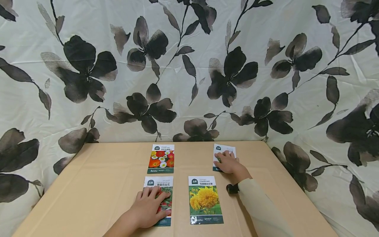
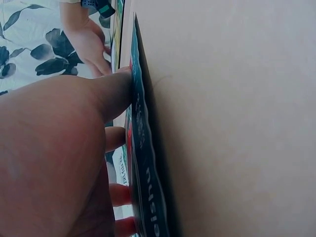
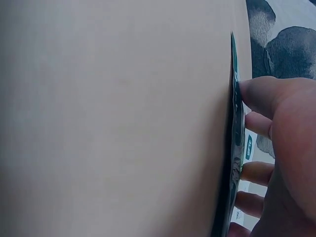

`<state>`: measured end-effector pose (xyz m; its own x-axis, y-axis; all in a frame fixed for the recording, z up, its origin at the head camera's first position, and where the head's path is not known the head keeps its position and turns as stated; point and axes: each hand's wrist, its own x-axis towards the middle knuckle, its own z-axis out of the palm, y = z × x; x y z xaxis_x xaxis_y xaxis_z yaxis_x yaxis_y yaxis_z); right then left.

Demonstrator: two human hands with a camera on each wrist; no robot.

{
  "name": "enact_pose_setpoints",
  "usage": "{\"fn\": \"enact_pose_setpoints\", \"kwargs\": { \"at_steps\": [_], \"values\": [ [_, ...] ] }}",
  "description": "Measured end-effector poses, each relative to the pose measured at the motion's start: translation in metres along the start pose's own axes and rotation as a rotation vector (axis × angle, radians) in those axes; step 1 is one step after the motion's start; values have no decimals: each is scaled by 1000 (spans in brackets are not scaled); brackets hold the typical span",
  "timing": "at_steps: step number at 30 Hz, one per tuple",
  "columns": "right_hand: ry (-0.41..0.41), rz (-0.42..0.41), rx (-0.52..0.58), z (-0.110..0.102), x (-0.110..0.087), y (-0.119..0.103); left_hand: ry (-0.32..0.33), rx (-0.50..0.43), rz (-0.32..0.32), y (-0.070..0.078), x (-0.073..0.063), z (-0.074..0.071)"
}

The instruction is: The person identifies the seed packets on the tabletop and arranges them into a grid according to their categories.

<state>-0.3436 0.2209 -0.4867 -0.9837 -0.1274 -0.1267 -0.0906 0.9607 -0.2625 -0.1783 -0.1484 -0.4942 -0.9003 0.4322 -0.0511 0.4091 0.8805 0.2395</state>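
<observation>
In the head view my left hand rests with spread fingers on a seed packet that has red flowers on its front. That packet lies flat at the front left, and my palm hides part of its picture. Farther back on the right, my right hand touches another seed packet, covering most of its picture. Both wrist views show fingertips against the packet's printed face, with none curled under its edge. Between the hands lies a seed packet with yellow blooms, touched by neither.
A seed packet with red, orange and white flowers lies at the back left of the light brown tabletop. Behind the table hangs a white cloth with dark flowers. A dark band is on the right wrist.
</observation>
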Motion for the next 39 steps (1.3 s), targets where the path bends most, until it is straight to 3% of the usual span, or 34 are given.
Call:
{"fn": "enact_pose_setpoints", "kwargs": {
  "at_steps": [39],
  "values": [
    [-99, -2, -7, -14, 9, -11, -53, 0, -32, 7, -1, -10]
  ]
}}
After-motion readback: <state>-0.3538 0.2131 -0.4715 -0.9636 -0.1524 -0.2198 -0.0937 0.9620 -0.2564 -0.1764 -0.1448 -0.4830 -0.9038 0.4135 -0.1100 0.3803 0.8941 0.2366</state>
